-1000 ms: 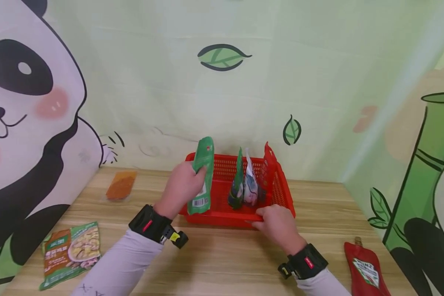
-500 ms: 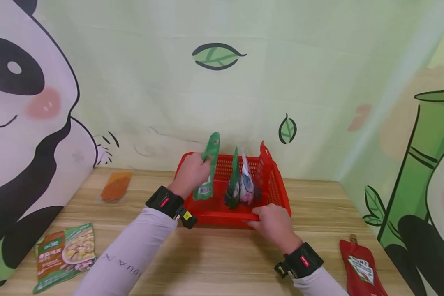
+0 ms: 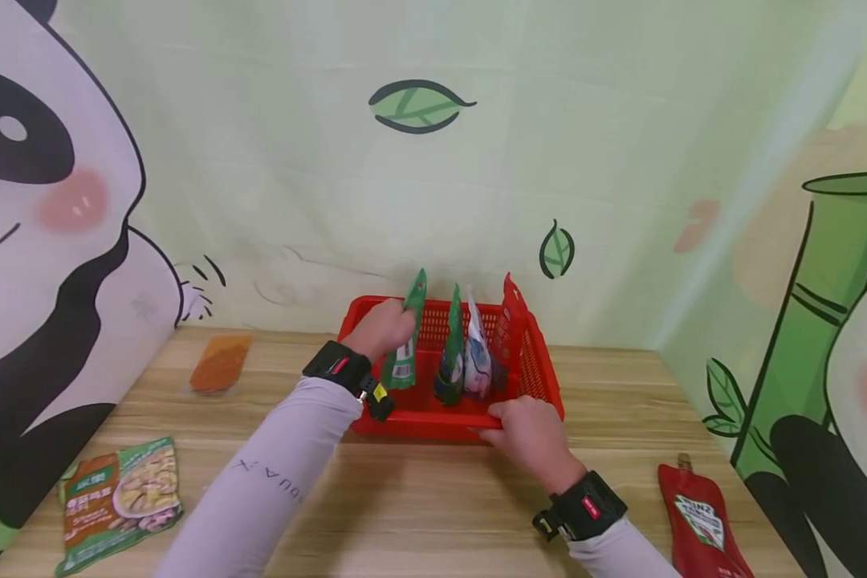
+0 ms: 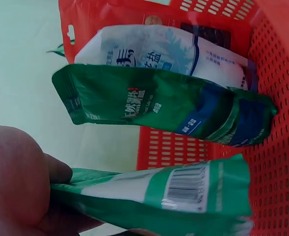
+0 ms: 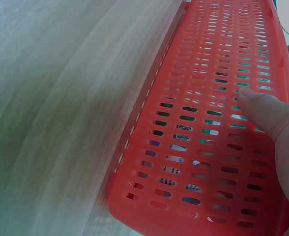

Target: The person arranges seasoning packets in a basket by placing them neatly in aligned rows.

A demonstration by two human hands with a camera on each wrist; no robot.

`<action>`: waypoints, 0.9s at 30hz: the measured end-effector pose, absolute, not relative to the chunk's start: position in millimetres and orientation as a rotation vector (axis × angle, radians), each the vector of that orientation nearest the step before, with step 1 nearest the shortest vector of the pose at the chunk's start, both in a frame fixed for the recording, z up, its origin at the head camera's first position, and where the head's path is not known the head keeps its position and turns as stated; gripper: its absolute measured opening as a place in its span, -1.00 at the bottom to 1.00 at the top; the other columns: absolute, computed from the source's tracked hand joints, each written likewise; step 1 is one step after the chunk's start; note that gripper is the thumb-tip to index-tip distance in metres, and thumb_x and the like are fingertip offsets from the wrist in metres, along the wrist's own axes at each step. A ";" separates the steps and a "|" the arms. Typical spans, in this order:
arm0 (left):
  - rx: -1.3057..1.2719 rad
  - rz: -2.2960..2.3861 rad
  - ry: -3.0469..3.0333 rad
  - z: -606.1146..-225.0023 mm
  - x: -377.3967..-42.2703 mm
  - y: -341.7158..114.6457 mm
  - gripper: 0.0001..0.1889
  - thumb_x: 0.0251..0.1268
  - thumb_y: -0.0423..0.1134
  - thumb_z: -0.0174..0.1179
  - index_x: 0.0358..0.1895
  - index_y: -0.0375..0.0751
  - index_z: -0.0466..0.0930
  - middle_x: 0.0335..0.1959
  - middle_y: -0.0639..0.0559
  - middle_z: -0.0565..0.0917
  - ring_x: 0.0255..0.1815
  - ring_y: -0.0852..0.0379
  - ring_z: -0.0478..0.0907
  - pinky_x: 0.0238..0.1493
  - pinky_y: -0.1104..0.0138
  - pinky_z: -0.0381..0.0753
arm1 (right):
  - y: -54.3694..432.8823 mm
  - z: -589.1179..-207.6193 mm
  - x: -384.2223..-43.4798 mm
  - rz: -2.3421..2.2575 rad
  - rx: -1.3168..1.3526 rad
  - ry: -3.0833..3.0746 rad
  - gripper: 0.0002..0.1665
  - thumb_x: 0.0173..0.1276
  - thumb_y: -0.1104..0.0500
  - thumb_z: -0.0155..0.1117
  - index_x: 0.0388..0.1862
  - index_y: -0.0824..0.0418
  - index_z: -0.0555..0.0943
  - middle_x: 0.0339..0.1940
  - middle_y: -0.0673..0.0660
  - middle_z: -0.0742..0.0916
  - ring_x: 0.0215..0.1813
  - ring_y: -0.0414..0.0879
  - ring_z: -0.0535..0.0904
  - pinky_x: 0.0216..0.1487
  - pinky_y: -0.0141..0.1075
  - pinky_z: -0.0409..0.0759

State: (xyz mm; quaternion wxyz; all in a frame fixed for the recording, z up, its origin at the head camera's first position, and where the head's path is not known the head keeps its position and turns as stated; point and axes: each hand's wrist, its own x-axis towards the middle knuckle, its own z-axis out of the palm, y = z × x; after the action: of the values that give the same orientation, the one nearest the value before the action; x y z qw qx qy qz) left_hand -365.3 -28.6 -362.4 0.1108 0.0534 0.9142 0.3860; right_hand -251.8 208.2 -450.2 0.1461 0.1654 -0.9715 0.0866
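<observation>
My left hand (image 3: 383, 327) grips the upper part of a green-and-white bag (image 4: 184, 189) with a barcode. The bag hangs upright inside the left part of the red plastic basket (image 3: 419, 427); whether its bottom touches the floor I cannot tell. To its right stand a green salt bag (image 4: 159, 103), a white salt bag (image 4: 134, 46) and a red bag (image 3: 511, 321), side by side. With my right hand (image 3: 535, 437) I hold the basket's near rim at the right. In the right wrist view, my thumb (image 5: 262, 110) presses on the slotted outer wall.
A brown-and-green food packet (image 3: 123, 502) lies at the table's front left. Behind it is a clear packet of orange contents (image 3: 220, 363). A red Heinz pouch (image 3: 701, 518) lies at the front right. A printed cloth wall (image 3: 448, 201) rises behind the wooden table (image 3: 433, 506).
My left hand has moved right and lowered the green-and-white bag from above the near rim into the basket's left part. The right hand keeps its hold on the rim. The head view has shifted slightly.
</observation>
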 end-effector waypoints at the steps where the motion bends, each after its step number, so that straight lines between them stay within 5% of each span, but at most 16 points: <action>1: 0.151 1.121 2.682 -363.0 -366.9 -28.0 -0.67 0.57 -0.08 -0.21 -0.25 -0.21 0.43 -0.45 -0.06 0.45 -0.37 0.01 0.50 -0.38 0.29 0.43 | 208.2 -450.1 -251.8 0.248 0.479 -2.795 -0.73 0.17 -0.08 0.60 -0.51 0.02 0.73 -0.70 -0.12 0.61 -0.59 -0.24 0.40 -0.43 -0.40 0.42; 13: 0.089 1.007 2.636 -372.3 -380.7 -29.8 -0.78 0.47 -0.19 -0.08 -0.21 -0.24 0.49 -0.34 -0.10 0.60 -0.30 -0.03 0.55 -0.38 0.30 0.52 | 210.9 -454.7 -253.4 0.237 0.486 -2.789 -0.66 0.18 -0.08 0.59 -0.61 -0.03 0.62 -0.74 -0.15 0.50 -0.59 -0.23 0.36 -0.46 -0.39 0.32; 19: 0.018 1.032 2.572 -373.7 -386.1 -30.5 -0.74 0.51 -0.16 -0.05 0.00 -0.28 0.48 -0.13 -0.18 0.64 -0.18 -0.09 0.60 -0.15 0.15 0.72 | 210.8 -454.5 -253.2 0.222 0.489 -2.783 -0.65 0.18 -0.10 0.59 -0.60 -0.04 0.62 -0.73 -0.16 0.50 -0.59 -0.24 0.36 -0.47 -0.40 0.31; 27: 0.020 1.028 2.536 -370.6 -388.5 -24.3 -0.76 0.52 -0.19 0.01 0.01 -0.28 0.51 -0.08 -0.16 0.63 -0.06 -0.11 0.57 0.06 0.10 0.66 | 210.5 -454.4 -253.3 0.200 0.470 -2.793 -0.67 0.15 -0.12 0.60 -0.56 -0.02 0.67 -0.72 -0.14 0.51 -0.59 -0.22 0.36 -0.46 -0.38 0.33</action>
State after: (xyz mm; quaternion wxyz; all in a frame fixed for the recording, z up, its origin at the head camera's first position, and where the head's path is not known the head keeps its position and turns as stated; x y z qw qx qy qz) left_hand -388.5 -24.3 -370.6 0.2011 0.0071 0.9078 0.3680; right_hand -253.3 210.5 -454.4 0.1506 0.1635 -0.9725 0.0695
